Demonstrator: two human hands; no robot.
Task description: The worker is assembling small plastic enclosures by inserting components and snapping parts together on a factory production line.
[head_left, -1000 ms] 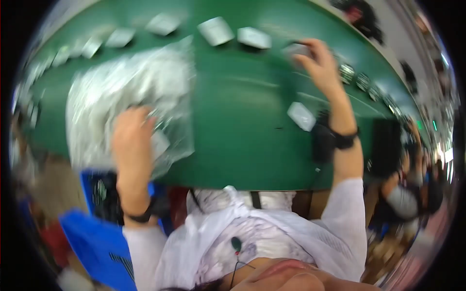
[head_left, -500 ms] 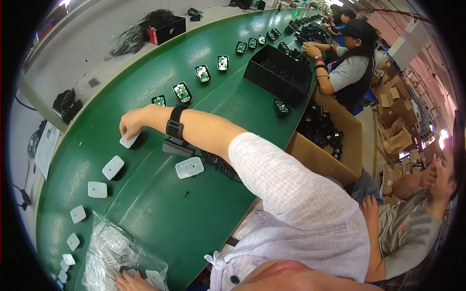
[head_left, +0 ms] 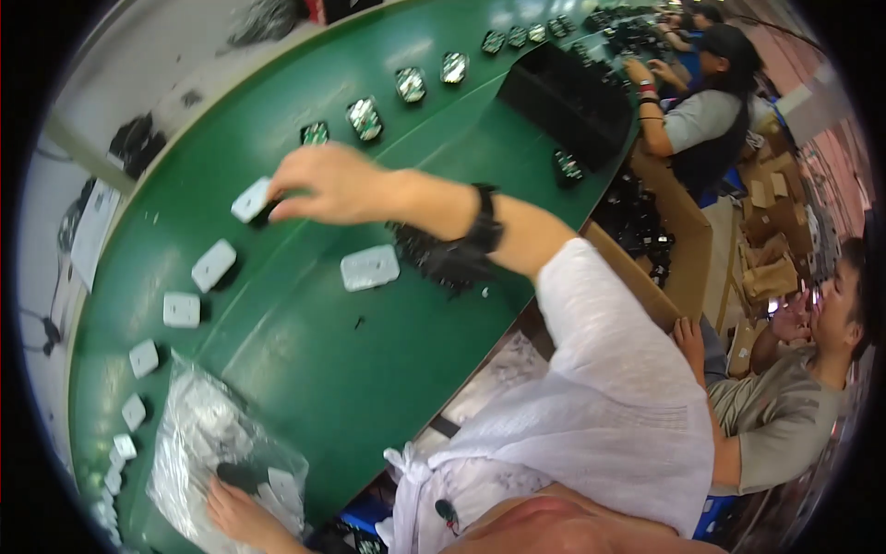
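Note:
My right hand (head_left: 328, 185) hovers with thumb and fingers apart, just right of a black case topped by a white rounded cover (head_left: 251, 200). It holds nothing. At the lower left, my left hand (head_left: 242, 517) reaches into the mouth of a clear plastic bag (head_left: 189, 443) containing white covers. Its fingers are bent at a dark, flat shape (head_left: 238, 475) that I cannot make out. A loose white cover (head_left: 369, 268) lies on the green belt, beside a pile of small black parts (head_left: 443, 263). Closest beyond my right hand is an open black case with a green circuit board (head_left: 315, 134).
Covered cases, such as this one (head_left: 182, 310), line the belt's left side. Open cases (head_left: 365, 119) run toward the far end. A black bin (head_left: 563, 106) stands at the right edge, above a cardboard box (head_left: 688, 245) of black parts. Co-workers (head_left: 711, 111) sit along the right.
My right hand has lifted off the white cover and drawn back right, leaving the cover on its case. My left hand has moved slightly up and left at the bag. The view has shifted.

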